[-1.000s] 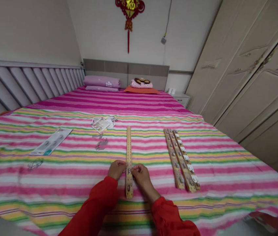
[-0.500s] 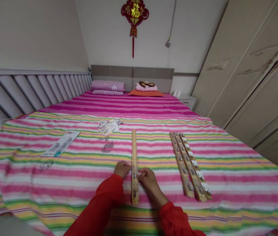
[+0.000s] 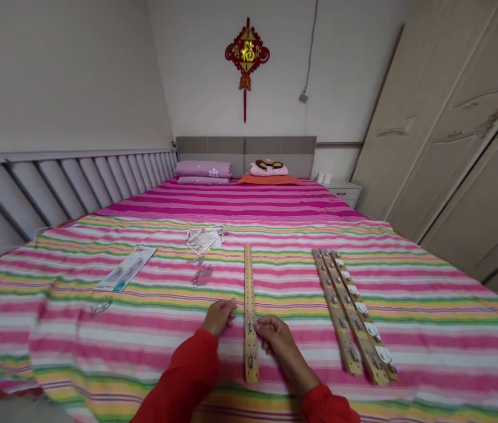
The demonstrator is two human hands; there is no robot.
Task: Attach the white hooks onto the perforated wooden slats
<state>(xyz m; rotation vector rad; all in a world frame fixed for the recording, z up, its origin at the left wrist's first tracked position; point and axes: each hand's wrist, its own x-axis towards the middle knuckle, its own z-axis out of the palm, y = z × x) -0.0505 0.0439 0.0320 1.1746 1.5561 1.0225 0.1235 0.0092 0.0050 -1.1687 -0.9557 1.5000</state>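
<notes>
A narrow wooden strip (image 3: 249, 288) with rows of small holes lies lengthwise in front of me. Two small metal hooks are on its near half: one near the end (image 3: 251, 361), another metal hook (image 3: 251, 328) farther up. My right hand (image 3: 278, 339) is at the strip's right edge, thumb and forefinger pinched at the upper hook. Left of the strip and clear of it is my left hand (image 3: 219, 317), its fingers curled with thumb and forefinger together; whatever they may hold is too small to make out.
Several loose metal pieces (image 3: 202, 275) lie left of the strip, below a pile of clear and white packaging (image 3: 205, 238). Farther left are a flat packet (image 3: 126, 270) and a wire-like bundle (image 3: 101, 305). Strips with fitted hooks (image 3: 350, 305) lie right, on the striped bedsheet (image 3: 143, 346).
My left hand has drawn away from the strip to the left. The right hand stays by the upper hook. The whole view has shifted, with the scene sitting lower and slightly right.
</notes>
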